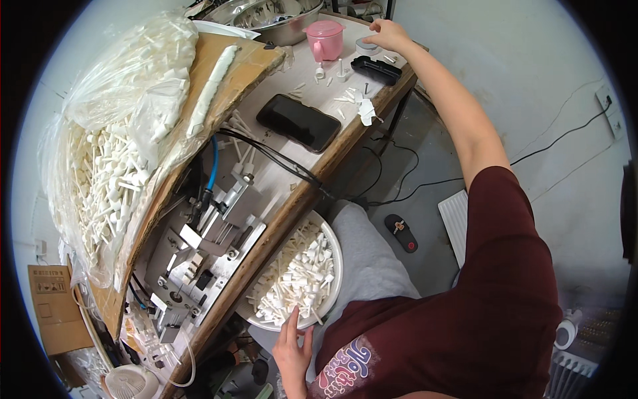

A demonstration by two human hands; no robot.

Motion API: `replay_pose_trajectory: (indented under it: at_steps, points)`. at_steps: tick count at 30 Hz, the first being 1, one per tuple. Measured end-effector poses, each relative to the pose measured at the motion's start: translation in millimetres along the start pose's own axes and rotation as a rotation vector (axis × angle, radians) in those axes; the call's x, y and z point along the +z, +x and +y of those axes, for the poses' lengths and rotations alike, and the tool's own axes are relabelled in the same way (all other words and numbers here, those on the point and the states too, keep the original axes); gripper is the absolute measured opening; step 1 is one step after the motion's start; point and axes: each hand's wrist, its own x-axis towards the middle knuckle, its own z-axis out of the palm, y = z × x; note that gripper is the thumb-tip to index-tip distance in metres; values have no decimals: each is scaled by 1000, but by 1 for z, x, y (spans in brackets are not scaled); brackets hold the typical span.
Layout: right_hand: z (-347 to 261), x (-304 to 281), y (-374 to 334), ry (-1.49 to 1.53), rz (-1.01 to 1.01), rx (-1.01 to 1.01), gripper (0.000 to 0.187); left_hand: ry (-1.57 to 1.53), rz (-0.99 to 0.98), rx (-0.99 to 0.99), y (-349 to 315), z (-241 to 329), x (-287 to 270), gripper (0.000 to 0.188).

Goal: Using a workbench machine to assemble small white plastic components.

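Observation:
My right hand (387,33) is stretched far out to the table's far end, fingers resting on a small grey-white object (365,46) beside a pink lidded cup (324,38) and a black tray (376,69). Whether it grips the object I cannot tell. My left hand (292,349) rests low on the near rim of a white bowl (337,269) on my lap. The bowl is full of small white plastic parts (299,272). The fingers are apart and hold nothing.
A black phone (298,122) lies on the wooden table (312,193). A metal press fixture (206,246) with blue hose and black cables sits at the table's near end. A big clear bag of white parts (113,153) leans on cardboard. A steel bowl (276,16) stands far back.

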Motion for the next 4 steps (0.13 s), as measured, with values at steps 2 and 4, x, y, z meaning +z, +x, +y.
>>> replay_pose_trajectory:
  at_steps: [2, 4]
  points:
    - [12, 16, 23, -41, 14, -21, 69, -8, -34, -19, -4, -1, 7, 63]
    - [1, 31, 37, -108, -85, -6, 71, 0, -24, -43, -10, -7, 17, 61]
